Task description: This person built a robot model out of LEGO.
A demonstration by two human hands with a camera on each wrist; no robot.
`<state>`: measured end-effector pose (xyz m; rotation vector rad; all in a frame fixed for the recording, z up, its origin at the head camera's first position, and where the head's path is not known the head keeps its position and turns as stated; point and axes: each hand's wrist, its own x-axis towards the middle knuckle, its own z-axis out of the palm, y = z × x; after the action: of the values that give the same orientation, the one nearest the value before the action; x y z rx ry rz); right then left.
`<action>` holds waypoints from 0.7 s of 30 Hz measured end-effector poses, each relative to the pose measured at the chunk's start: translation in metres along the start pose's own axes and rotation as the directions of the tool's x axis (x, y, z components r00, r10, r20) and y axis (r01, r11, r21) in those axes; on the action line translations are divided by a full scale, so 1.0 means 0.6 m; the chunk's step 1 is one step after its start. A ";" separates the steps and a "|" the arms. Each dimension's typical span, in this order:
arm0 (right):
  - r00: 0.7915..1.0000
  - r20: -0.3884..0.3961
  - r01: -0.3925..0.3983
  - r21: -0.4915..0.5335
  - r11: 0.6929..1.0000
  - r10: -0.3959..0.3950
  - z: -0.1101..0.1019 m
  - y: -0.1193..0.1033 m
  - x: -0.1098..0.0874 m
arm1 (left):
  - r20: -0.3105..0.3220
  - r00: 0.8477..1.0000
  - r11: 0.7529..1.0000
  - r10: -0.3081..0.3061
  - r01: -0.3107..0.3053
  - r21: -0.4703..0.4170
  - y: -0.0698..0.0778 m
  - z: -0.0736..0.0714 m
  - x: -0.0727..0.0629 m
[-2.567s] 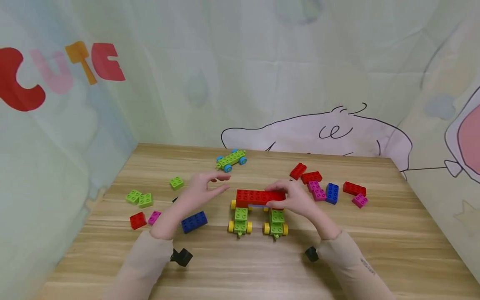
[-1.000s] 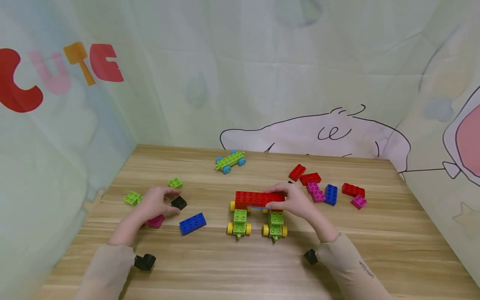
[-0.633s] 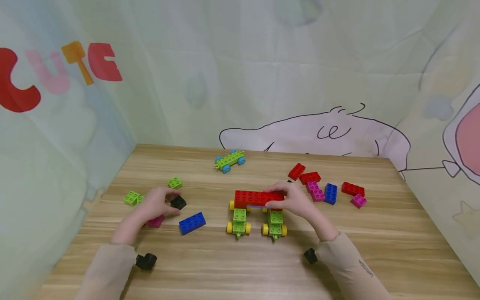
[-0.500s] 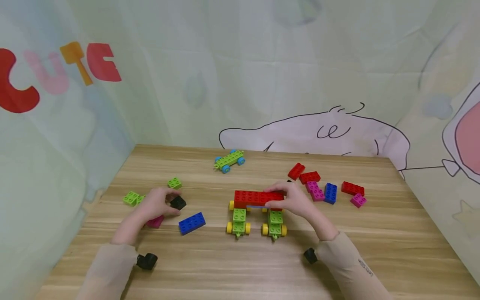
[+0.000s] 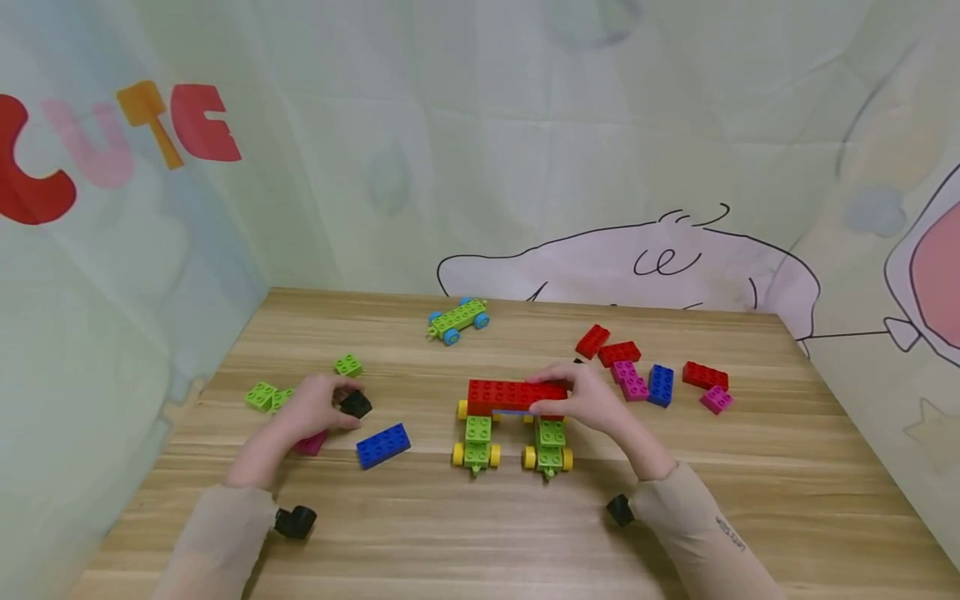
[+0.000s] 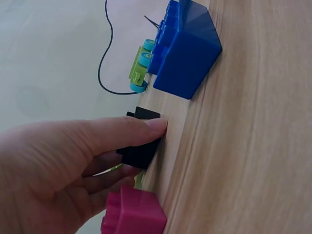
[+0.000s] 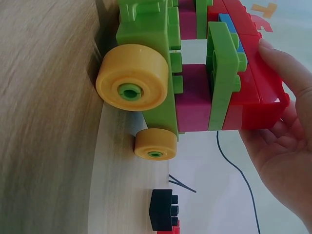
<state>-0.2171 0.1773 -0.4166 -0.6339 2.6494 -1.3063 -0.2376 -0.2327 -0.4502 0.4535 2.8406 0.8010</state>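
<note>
My left hand [image 5: 309, 410] is at the table's left side, thumb and fingers round a small black brick [image 5: 356, 404]. In the left wrist view the thumb lies across this black brick [image 6: 141, 155], hiding part of it. My right hand [image 5: 583, 402] grips the right end of the red bricks [image 5: 498, 397] that top a brick structure. Two green wheeled bases [image 5: 477, 454] with yellow wheels carry it. From the right wrist, a magenta brick [image 7: 192, 105] and a green brick [image 7: 223, 73] show between the base and the red top.
A blue brick [image 5: 384, 447] lies between my left hand and the structure. Green bricks [image 5: 261, 396] and a magenta brick [image 5: 311, 443] surround the left hand. Behind stands a green car base [image 5: 459, 320] with blue wheels. Red [image 5: 619, 353], magenta [image 5: 630, 381] and blue bricks [image 5: 661, 385] lie at right.
My left hand moved left from beside the structure to the black brick, then stayed there. The right hand kept its hold on the red bricks, and the structure stands where it was.
</note>
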 end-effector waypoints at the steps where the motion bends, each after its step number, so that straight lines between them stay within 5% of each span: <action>1: 1.000 -0.001 -0.001 -0.001 1.000 0.001 0.000 0.000 0.000 | 0.000 1.000 1.000 0.000 0.000 0.000 0.000 0.000 0.000; 21: 1.000 -0.008 0.003 -0.006 1.000 -0.003 0.000 0.003 -0.001 | -0.044 0.999 0.999 0.029 -0.031 -0.030 0.021 0.000 -0.003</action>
<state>-0.2170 0.1782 -0.4181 -0.6351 2.6611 -1.3053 -0.2326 -0.2234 -0.4433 0.4813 2.8641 0.8689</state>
